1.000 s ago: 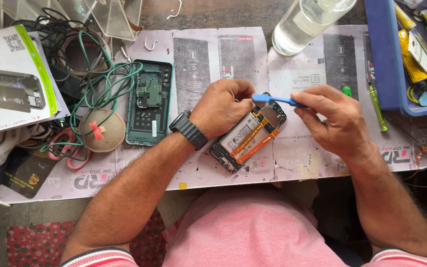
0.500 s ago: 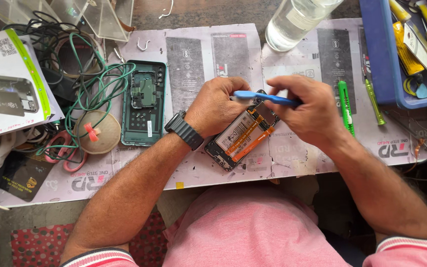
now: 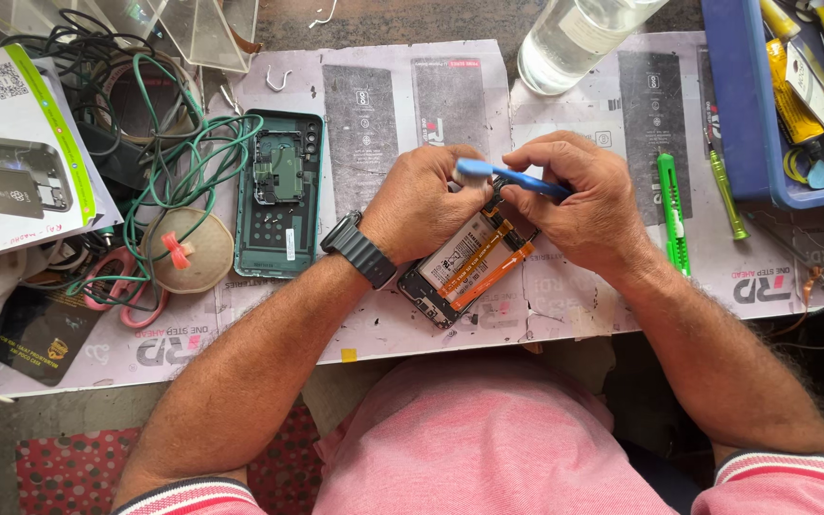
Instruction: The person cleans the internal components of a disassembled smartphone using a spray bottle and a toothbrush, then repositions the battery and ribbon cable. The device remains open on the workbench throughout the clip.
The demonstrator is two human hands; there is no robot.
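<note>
Our left hand steadies the opened phone while our right hand pinches a blue brush. We judge cleaning underway; light strokes near the orange cables come next

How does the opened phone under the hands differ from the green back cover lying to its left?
The opened phone lies slanted, with a pale battery and orange ribbon cables showing; the green back cover lies straight, mostly a bare shell. The left hand and right hand rest on the phone; the cover lies untouched. Both sit inner side up on the paper-covered bench.
</note>
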